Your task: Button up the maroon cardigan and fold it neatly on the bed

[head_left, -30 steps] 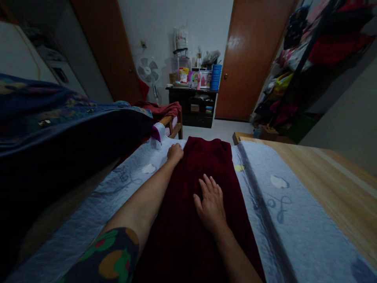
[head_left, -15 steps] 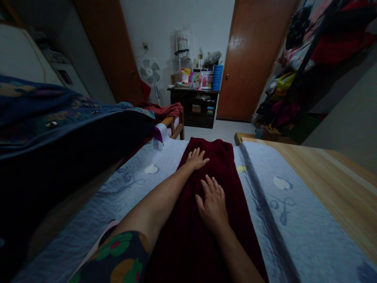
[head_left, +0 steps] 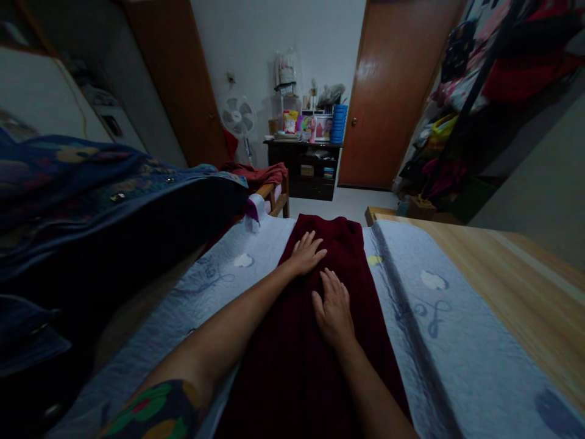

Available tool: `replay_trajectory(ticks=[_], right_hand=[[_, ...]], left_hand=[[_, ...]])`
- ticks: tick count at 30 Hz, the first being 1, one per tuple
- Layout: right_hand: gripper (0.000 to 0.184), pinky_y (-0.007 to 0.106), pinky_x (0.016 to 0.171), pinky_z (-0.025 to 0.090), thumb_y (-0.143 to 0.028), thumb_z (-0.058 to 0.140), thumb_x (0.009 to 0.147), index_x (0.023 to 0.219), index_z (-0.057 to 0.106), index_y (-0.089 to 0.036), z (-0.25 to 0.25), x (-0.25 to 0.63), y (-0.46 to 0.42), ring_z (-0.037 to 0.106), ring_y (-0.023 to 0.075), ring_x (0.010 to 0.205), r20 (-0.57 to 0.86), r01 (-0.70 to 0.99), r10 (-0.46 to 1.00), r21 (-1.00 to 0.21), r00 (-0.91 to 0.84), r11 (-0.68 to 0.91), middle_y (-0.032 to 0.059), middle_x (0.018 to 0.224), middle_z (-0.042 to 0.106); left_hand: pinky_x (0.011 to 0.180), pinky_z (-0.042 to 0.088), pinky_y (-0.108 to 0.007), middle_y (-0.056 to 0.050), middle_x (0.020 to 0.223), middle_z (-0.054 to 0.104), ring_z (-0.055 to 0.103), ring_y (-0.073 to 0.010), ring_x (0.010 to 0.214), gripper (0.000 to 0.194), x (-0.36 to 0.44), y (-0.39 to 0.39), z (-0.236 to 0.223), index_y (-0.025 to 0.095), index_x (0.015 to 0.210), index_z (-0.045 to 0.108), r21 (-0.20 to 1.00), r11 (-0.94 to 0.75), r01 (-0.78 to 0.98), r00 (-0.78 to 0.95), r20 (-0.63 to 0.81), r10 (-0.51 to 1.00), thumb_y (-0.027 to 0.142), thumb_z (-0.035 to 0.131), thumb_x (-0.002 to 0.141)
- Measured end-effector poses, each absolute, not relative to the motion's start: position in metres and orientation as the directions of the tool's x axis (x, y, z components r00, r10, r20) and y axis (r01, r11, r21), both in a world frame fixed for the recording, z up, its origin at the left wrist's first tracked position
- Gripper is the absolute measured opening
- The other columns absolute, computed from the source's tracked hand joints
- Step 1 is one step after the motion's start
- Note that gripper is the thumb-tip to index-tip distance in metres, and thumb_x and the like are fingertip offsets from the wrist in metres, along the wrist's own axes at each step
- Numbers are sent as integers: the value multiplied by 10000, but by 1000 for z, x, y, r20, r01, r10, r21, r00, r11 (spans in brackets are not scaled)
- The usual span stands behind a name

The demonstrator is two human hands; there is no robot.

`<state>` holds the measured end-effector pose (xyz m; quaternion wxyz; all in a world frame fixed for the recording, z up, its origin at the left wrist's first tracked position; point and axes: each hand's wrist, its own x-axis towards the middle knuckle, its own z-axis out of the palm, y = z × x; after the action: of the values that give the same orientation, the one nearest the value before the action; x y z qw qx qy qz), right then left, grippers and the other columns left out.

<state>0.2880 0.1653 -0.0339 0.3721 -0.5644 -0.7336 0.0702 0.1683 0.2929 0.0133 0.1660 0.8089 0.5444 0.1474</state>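
Observation:
A long dark red cloth lies lengthwise in front of me, its far end slightly wrinkled. My left hand rests palm down on it near the far end, fingers spread. Closer to me and a little to the right, my right hand also lies on the cloth, its fingers stretched out. Neither hand grips anything. Under the red cloth is a light blue-grey printed sheet, showing on both sides. The cloth's near end runs out of view at the bottom.
A denim garment with floral trim hangs at the left. Bare wooden board shows along the right. Beyond stand a wooden frame with red fabric, a white fan, a dark cabinet and a clothes rack.
My left hand has gone from a closed grip at the cloth's left edge to lying flat on top, further right. My right hand has shifted slightly right, fingers still extended.

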Motion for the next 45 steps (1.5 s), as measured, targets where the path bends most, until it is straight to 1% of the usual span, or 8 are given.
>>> replay_trajectory(ticks=[3,7,13,16,22,29,38,45], right_hand=[[488,454,1062,352,-153,357,845,1326,426,-116,-38,292,167,420,232,1263,577,686,816,-609,38,399,162,1327,481],[498,475,1005,385,-101,376,743,1228,488,-121,-42,296,169,475,258,1132,594,680,783,-652,183,336,155,1167,540],[350,432,975,400,-107,392,732,1015,597,-132,-40,297,171,511,258,1040,464,706,866,-676,185,211,138,1035,591],[358,403,1004,384,-115,393,769,1061,601,-108,-36,296,167,504,255,1102,387,765,915,-622,117,165,158,1107,589],[547,403,1123,246,-249,364,909,1422,356,-61,-29,304,132,282,249,1394,128,865,986,-476,-107,156,174,1493,344],[698,480,1149,134,-491,375,932,1512,192,-146,-12,314,43,52,290,1452,-130,895,962,-414,-241,168,152,1581,81],[552,538,1100,288,-395,468,930,1443,383,-209,-10,319,-23,248,312,1412,133,847,944,-418,-301,329,155,1531,280],[502,470,1100,350,-308,462,934,1418,418,-185,-8,337,-40,340,262,1375,232,792,890,-407,-392,455,139,1497,360]], left_hand=[[1162,141,-480,-53,1575,216,70,-214,1463,471,163,252,20,230,1398,401,424,-531,734,503,187,844,382,348,955],[1154,199,-471,-36,1529,336,197,-193,1438,450,159,208,7,246,1363,442,349,-633,692,605,199,771,215,400,916],[1153,236,-427,-41,1548,293,207,-193,1436,523,159,185,-26,202,1458,310,258,-587,767,564,163,809,278,361,942],[1159,232,-408,-35,1553,282,192,-182,1440,531,160,185,-32,191,1466,296,231,-574,786,553,155,819,297,350,949],[1149,254,-402,-22,1548,293,217,-191,1433,506,162,179,-25,197,1453,336,179,-551,815,528,161,834,289,325,956],[1132,282,-420,-16,1542,310,245,-205,1424,484,164,170,-14,250,1434,367,159,-487,859,470,134,872,310,346,954],[1083,335,-493,-89,1530,325,282,-265,1404,518,171,134,2,186,1412,390,237,-399,886,392,77,917,213,410,895],[1123,268,-491,-45,1524,347,226,-230,1430,472,155,66,7,246,1365,449,234,-685,690,687,89,722,215,449,894]])
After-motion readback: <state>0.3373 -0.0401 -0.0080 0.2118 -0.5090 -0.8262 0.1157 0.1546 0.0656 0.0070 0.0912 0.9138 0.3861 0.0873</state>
